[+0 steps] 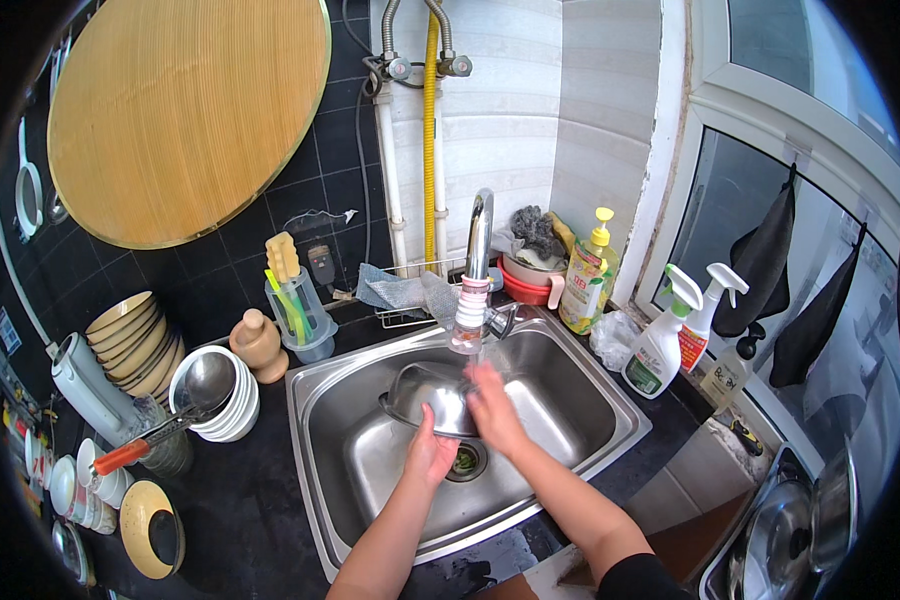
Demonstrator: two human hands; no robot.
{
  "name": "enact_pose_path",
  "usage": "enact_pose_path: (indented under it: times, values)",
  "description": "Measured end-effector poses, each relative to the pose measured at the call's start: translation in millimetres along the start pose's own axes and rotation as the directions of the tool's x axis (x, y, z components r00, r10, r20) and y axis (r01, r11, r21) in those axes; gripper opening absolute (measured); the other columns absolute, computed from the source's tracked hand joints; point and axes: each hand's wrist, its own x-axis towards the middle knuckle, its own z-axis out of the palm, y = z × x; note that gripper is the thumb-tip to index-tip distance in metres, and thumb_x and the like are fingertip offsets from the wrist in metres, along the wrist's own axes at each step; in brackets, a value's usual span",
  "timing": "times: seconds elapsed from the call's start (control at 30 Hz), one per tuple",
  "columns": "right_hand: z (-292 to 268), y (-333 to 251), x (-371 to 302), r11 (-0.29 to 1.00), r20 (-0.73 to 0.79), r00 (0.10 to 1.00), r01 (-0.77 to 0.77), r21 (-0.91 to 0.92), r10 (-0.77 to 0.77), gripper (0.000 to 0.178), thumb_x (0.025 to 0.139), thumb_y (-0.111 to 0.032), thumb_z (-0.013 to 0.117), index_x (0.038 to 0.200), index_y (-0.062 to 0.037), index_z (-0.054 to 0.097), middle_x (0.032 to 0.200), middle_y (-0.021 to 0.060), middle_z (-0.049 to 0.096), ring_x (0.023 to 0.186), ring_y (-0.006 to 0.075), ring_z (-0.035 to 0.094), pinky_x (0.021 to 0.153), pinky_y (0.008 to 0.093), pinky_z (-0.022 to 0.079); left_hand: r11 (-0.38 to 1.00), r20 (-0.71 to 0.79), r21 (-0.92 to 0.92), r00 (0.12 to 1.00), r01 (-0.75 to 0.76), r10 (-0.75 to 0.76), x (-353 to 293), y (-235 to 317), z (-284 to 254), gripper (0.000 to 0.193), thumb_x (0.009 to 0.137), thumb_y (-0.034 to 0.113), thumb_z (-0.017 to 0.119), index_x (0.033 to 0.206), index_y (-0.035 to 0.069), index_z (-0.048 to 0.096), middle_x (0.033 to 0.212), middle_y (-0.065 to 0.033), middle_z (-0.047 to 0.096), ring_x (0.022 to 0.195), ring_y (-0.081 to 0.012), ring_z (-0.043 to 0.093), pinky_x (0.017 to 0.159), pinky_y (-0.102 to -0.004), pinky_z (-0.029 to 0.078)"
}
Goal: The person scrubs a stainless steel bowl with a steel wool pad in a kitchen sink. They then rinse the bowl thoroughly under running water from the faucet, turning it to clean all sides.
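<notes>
the left hand (431,452) grips the near rim of a round stainless-steel bowl (428,395), fingers curled under its edge, while the right hand (493,408) lies flat and open against the bowl's right side, pressing on the metal rather than clasping it. the bowl is tilted on its side inside the stainless-steel sink (320,420), over the round drain (467,460) in the middle of the basin and just below the chrome tap (478,250), whose spout carries a pink-and-white filter piece (470,310).

behind the sink, at the back edge of the dark worktop (250,500), a grey cloth (395,290) lies over a wire rack, and a red basin (525,285) stands beside a yellow bottle of washing-up liquid (590,280). along the right edge stand two white spray bottles (670,340). left of the sink a clear plastic cup with a yellow sponge brush (295,310) sits near the back, a small wooden jar (258,345) just beside it, then a stack of white bowls holding a metal ladle (215,390). a stack of tan bowls (135,340) stands further left. a large round wooden board (190,110) leans on the dark tiled wall.
</notes>
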Motion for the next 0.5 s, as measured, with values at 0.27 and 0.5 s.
enact_pose_path:
  times: [0.27,0.5]
  values:
    - [-0.4,1.0,7.1,0.985,-0.057,0.984,-0.166,0.039,0.168,0.043,0.088,-0.009,0.041,0.13,-0.0039,0.036,0.135,0.0193,0.036,0.129,0.0377,0.025,0.107,0.0434,0.019,1.0,0.011,0.008,1.0,-0.022,0.022,-4.2,3.5,2.4,0.052,0.091,0.047,0.038,0.125,0.009,0.044,0.125,-0.0035,0.051,0.116,-0.0195,0.046,0.101,-0.0361,0.034]
    - [9.0,-42.3,-5.5,0.943,0.417,0.86,0.331,-0.021,-0.293,0.053,0.079,-0.001,0.048,0.131,-0.0058,0.036,0.138,0.0147,0.034,0.132,0.0388,0.018,0.108,0.0451,0.015,0.999,0.075,0.003,0.996,-0.05,0.05,-3.2,5.6,-6.7,0.055,0.091,0.048,0.036,0.129,0.009,0.039,0.13,-0.0056,0.045,0.122,-0.0207,0.04,0.105,-0.0385,0.028]
